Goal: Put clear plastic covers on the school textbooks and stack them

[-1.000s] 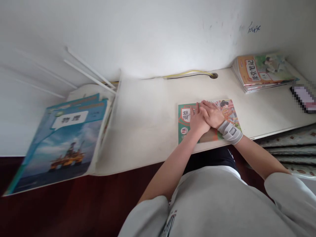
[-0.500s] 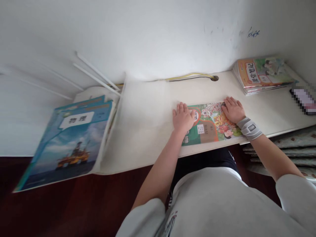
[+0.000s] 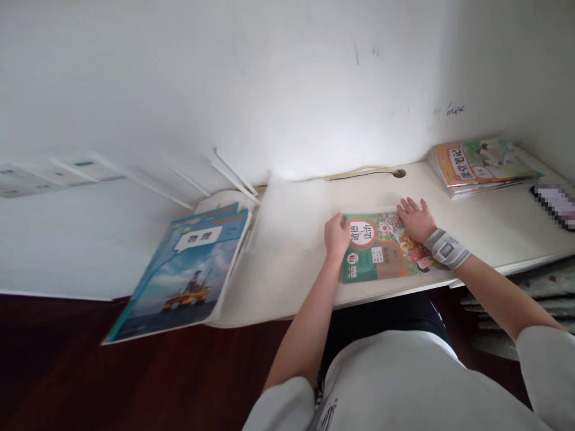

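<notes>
A textbook (image 3: 377, 255) with a green, brown and colourful illustrated cover lies flat on the white desk, sideways to me. My left hand (image 3: 338, 236) is at its top left corner, fingers curled at the edge and thumb against the cover, so it is closed on the book's edge; the fingertips are partly hidden. Across the right part of the cover lies my right hand (image 3: 417, 220), open, with its fingers spread toward the far edge. A grey band (image 3: 447, 248) wraps my right wrist.
Blue textbooks (image 3: 188, 263) with an oil rig cover lie at the left end of the desk (image 3: 287, 263). At the back right is a stack of booklets (image 3: 485, 161), with a phone (image 3: 554, 203) beside it. Cables run along the wall to a hole (image 3: 399, 173).
My left hand has gone from lying flat on the book's left part to curling at its edge, uncovering more of the title. My right hand stays spread on the cover. The view has shifted.
</notes>
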`<state>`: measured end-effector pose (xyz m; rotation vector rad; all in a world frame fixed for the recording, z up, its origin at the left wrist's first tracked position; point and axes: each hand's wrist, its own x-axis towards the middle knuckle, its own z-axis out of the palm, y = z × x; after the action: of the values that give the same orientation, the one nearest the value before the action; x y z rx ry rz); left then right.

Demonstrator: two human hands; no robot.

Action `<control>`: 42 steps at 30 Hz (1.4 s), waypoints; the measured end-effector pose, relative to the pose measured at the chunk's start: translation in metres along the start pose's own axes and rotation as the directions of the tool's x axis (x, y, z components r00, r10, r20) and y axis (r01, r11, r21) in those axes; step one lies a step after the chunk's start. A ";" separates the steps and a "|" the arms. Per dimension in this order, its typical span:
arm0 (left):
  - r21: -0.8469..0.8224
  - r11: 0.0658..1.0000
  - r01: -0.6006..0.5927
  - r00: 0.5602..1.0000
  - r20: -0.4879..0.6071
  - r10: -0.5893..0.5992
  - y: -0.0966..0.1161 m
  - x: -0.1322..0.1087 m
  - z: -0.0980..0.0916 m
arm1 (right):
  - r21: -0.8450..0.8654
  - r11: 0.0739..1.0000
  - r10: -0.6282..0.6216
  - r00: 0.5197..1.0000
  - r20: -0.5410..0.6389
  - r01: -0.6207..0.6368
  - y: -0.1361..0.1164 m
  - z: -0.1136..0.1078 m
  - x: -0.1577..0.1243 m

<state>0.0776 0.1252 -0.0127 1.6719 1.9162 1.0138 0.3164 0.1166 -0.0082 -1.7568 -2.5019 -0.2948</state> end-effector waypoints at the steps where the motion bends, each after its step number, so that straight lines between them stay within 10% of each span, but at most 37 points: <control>1: -0.032 0.999 0.012 1.000 -0.004 -0.012 -0.001 0.003 0.000 | 0.009 0.999 -0.042 0.999 -0.002 0.042 -0.004 -0.001 0.004; 7: -0.364 0.928 0.077 0.997 0.037 -0.068 0.004 0.006 -0.001 | 0.079 0.985 -0.145 0.986 -0.085 0.152 -0.021 -0.015 0.017; 11: -0.732 0.675 0.093 0.992 0.127 0.002 0.008 0.003 -0.008 | 0.152 0.976 -0.142 0.985 -0.099 0.156 -0.017 -0.025 0.021; 19: -0.736 0.661 0.145 0.982 0.187 -0.007 0.002 0.005 -0.024 | 0.346 0.887 -0.282 0.952 -0.116 0.305 0.025 -0.047 0.019; 29: -0.432 0.889 0.152 0.986 0.134 -0.103 0.007 0.017 -0.014 | 0.707 0.700 0.025 0.993 0.119 -0.102 0.098 -0.041 0.003; 35: 0.099 0.992 0.078 0.982 0.164 -0.093 0.009 0.024 -0.011 | 0.257 0.897 0.279 0.912 0.302 -0.360 0.081 -0.017 0.010; 42: 0.485 0.872 -0.069 0.972 0.229 -0.050 0.022 0.018 -0.016 | 0.061 0.848 0.489 0.820 0.299 -0.527 0.061 -0.019 0.003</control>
<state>0.0777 0.1386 0.0166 1.9614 2.1145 0.3081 0.3718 0.1357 0.0182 -2.4441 -2.0058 0.1706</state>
